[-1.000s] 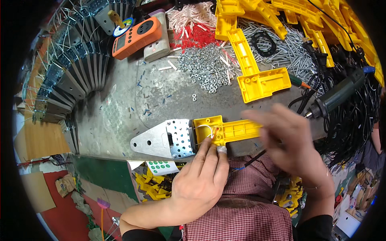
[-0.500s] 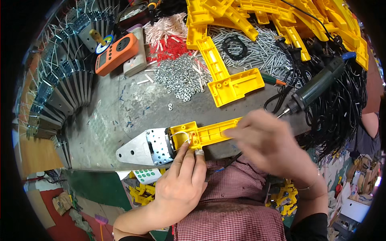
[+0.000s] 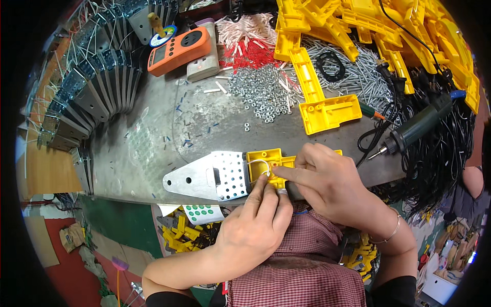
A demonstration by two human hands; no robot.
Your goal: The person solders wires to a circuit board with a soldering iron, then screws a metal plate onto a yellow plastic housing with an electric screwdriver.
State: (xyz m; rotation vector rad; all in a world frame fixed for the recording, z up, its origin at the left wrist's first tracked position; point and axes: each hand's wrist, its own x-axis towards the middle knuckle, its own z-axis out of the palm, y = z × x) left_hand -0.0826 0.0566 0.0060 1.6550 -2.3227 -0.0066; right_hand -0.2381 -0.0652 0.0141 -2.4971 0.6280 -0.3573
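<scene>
Two hands are working on one yellow part (image 3: 263, 159) joined to one perforated metal plate (image 3: 207, 177), lying at the near edge of the bench (image 3: 153, 138). The left hand (image 3: 255, 227) is pinching a white wire loop (image 3: 261, 165) over the part; the right hand (image 3: 327, 184) is closing on its right end, hiding it. One loose yellow handle (image 3: 319, 97), one orange meter (image 3: 179, 49), one nut heap (image 3: 263, 89) and one green driver (image 3: 417, 128) are lying behind.
</scene>
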